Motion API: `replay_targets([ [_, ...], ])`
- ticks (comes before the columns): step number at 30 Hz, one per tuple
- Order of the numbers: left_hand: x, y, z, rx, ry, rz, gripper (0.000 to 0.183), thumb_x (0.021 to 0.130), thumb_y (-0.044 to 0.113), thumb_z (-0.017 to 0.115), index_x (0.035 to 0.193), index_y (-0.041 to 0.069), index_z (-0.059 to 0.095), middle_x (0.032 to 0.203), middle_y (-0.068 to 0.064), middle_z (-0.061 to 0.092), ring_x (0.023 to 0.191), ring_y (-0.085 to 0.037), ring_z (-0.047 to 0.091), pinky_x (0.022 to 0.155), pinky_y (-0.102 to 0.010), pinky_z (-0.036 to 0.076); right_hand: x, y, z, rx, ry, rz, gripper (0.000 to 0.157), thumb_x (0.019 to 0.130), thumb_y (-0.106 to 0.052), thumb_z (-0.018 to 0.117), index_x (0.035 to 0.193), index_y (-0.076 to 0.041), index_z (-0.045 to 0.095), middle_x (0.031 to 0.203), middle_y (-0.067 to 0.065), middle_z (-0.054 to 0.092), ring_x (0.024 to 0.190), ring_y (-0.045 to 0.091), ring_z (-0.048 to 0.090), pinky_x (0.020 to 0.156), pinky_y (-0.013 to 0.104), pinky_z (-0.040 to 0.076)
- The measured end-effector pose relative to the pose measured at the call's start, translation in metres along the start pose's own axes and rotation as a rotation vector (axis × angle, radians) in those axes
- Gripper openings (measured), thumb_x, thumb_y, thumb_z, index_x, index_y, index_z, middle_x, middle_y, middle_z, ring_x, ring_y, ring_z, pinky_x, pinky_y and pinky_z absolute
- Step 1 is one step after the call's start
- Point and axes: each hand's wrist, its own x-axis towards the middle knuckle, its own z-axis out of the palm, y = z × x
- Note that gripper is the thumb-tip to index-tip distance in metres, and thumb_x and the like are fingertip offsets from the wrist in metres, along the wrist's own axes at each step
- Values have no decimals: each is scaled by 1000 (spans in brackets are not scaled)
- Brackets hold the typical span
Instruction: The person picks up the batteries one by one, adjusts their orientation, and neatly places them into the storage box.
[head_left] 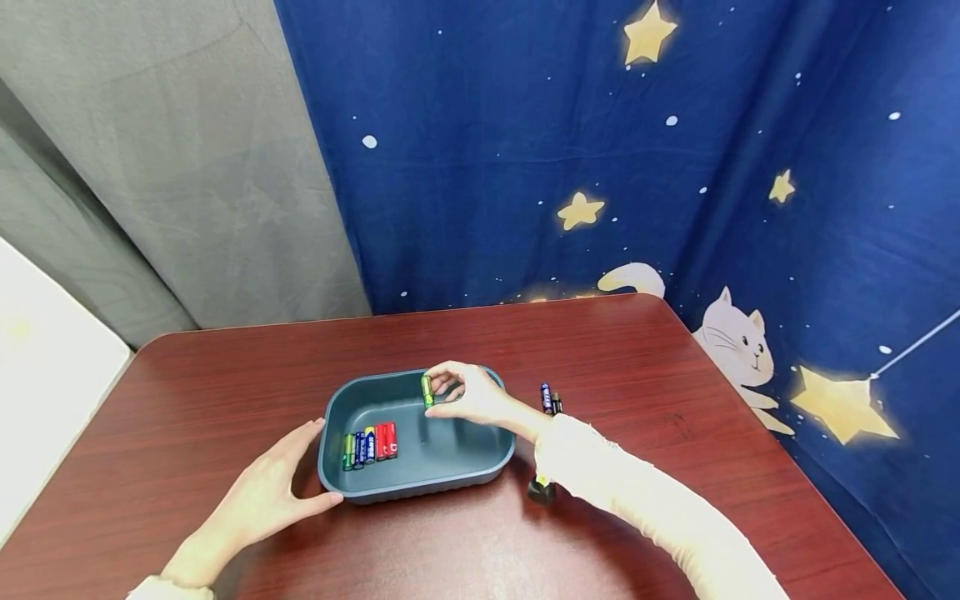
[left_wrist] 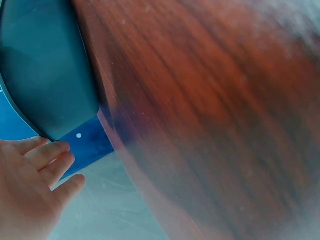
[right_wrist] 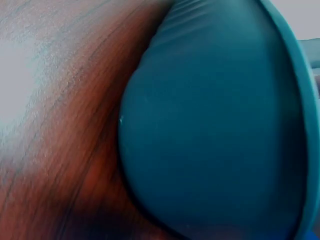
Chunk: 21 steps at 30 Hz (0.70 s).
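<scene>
A blue-grey bin (head_left: 420,487) stands on the table. My right hand (head_left: 474,397) pinches a green battery (head_left: 427,390) between thumb and fingers, over the far part of the bin. In its left part lies a row of several batteries: a green battery (head_left: 348,452), a blue battery (head_left: 360,450), a blue-and-yellow battery (head_left: 370,446) and two red batteries (head_left: 386,441). My left hand (head_left: 262,487) rests at the bin's left end, thumb and fingers spread, fingertips at the rim. In the right wrist view only the bin's outer wall (right_wrist: 210,120) shows; the hand is out of sight.
To the right of the bin, a blue battery (head_left: 546,397) and a dark battery (head_left: 557,403) lie on the reddish-brown table (head_left: 600,350), near my right forearm. A small black object (head_left: 541,492) shows below the right sleeve. Curtains (head_left: 487,150) hang behind the table.
</scene>
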Motion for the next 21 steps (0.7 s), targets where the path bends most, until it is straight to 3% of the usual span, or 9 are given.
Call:
replay_targets([
  [7,0,1,-1,-1,-8,-8,97,66,66,65,136,5,37,134,-15,42,120,-33,40,92,-57,38,2,-1,12,-80,-60,51,47,69,-14,79,111,-7,58,92,5,61,86,18,58,69,21,51],
  [13,0,1,-1,-2,-2,2,97,66,65,65,136,5,38,134,-16,42,121,-33,40,92,-56,38,1,-2,24,-124,-91,73,45,67,-14,80,107,-6,60,90,7,62,83,18,59,65,17,49],
  [21,1,1,-1,-2,1,7,97,66,65,65,136,4,38,134,-16,43,120,-32,40,92,-56,38,-1,-2,41,-239,-148,104,42,65,-18,81,101,-8,61,86,4,62,78,11,59,70,13,46],
])
